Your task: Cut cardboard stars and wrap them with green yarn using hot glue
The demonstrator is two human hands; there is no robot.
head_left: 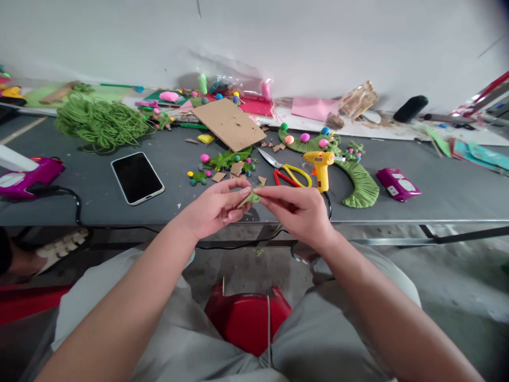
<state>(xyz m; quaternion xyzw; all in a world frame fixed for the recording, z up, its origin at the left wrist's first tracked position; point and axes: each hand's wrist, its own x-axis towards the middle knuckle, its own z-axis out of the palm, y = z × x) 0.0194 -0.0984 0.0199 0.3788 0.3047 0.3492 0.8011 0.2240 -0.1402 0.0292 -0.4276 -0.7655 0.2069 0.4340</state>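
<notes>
My left hand (210,208) pinches a small cardboard piece with green yarn (253,198) on it, just over the table's front edge. From the other side, the fingers of my right hand (304,212) close on the green yarn at that same piece. Beyond my hands lie small cardboard scraps (237,168) and green yarn shapes dotted with coloured pompoms (198,176). Scissors (287,171) with red and yellow handles rest nearby. A yellow glue gun (321,168) stands by my right hand, next to a curved green yarn-wrapped form (360,185).
A phone (138,178) lies left, before a heap of green yarn (101,122). A cardboard sheet (229,124) sits behind the scraps. Purple packs lie at left (34,178) and right (397,184). A black cord (77,204) hangs past the table edge. A red stool (248,318) shows below.
</notes>
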